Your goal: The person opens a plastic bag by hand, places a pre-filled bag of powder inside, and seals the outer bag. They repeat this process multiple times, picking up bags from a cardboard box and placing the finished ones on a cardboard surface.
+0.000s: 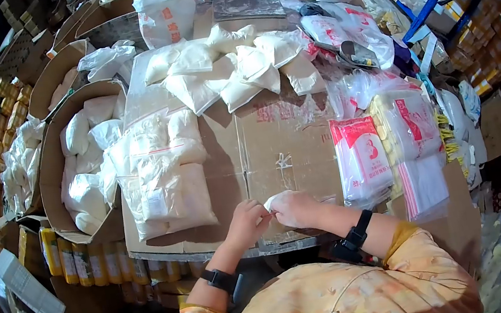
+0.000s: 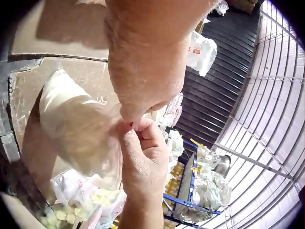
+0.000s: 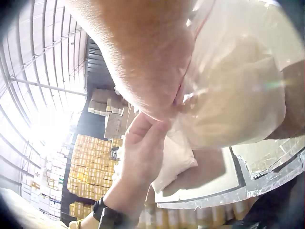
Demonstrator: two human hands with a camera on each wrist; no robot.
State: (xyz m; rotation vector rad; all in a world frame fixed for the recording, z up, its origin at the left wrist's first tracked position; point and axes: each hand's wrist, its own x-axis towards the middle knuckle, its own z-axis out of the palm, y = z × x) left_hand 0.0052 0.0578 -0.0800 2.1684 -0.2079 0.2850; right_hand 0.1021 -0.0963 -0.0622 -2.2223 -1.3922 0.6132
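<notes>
A clear zip bag point(image 2: 76, 129) of pale powder hangs from my two hands, its red-lined top edge between them. My left hand point(image 1: 249, 220) pinches that edge with thumb and fingertips. Close beside it, my right hand point(image 1: 297, 210) pinches the same edge, fingertips nearly meeting. The right wrist view shows the bag point(image 3: 238, 100) bulging with powder below the red strip point(image 3: 188, 76). In the head view the hands and forearms mostly hide it.
Filled bags point(image 1: 166, 175) are stacked at left on the cardboard-topped table point(image 1: 222, 141); more filled bags point(image 1: 244, 70) lie at the back. Flat printed bags point(image 1: 361, 159) are piled at right. A deep cardboard box point(image 1: 49, 173) of filled bags stands beyond the left edge.
</notes>
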